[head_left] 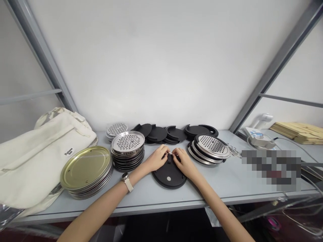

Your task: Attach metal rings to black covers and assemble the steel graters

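A black round plate [174, 180] with a pale dot lies flat near the front of the shelf. At its far edge is a short black tab [170, 159]. My left hand [159, 158] is closed there, fingertips pinching one end of a small shiny metal piece [170, 153] above the tab. From the other side my right hand [183, 160] has its fingers bent in and closed on the same piece. The fingers partly cover this piece, so its exact shape is hidden. A watch [127, 181] is on my left wrist.
Left stand a stack of gold lids [86, 167] and stacked perforated metal discs [128, 142]. Black holders [157, 133] line the wall. Silver perforated discs in black rims [212, 147] and metal clips [234, 151] lie right. A cream bag [45, 148] fills the far left.
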`<state>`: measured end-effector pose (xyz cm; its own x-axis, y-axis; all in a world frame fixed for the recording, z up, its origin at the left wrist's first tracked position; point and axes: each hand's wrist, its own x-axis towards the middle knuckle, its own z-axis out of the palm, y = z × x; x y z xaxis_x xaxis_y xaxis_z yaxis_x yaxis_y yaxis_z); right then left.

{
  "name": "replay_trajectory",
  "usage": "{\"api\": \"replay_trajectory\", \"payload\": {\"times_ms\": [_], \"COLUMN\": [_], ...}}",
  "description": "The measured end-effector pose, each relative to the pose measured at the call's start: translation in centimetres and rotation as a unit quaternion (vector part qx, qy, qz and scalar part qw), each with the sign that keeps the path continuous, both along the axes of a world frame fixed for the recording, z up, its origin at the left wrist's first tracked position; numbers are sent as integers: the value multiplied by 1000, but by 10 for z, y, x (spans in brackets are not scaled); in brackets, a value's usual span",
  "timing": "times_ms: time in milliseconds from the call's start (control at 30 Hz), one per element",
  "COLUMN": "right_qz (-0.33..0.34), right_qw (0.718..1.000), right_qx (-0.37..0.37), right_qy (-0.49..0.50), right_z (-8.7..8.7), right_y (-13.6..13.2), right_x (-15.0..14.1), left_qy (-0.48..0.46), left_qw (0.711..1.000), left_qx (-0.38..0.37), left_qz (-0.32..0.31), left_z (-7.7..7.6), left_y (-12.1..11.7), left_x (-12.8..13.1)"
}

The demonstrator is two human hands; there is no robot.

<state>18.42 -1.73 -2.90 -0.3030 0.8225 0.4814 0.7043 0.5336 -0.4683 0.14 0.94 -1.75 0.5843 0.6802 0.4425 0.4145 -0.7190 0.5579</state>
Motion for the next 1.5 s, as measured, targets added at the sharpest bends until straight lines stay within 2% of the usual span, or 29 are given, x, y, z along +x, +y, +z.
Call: {"api": "replay_trajectory", "payload": {"times_ms": [633,900,1100,1367,1500], "right_qz": [19,6,-23,-39,-50], "right_qw": [1000,999,998,997,997], "right_qx": [-9,5,19,26,26], "right_qy": [15,40,61,57,46], "right_z": [3,2,-1,-4,-4], "right_y": [-2,-3,-1,3,3], "right_x": [-1,0,2,3,3], "left_qy": [9,59,60,52,29], "left_qw": [999,992,987,989,994], "left_qx": [30,90,113,106,81], "left_qz": [12,66,95,93,61], "left_z": [-3,1,5,7,5], "left_y": [-1,-3,-3,-2,1], "left_x": [-2,-2,-2,-3,-4]}}
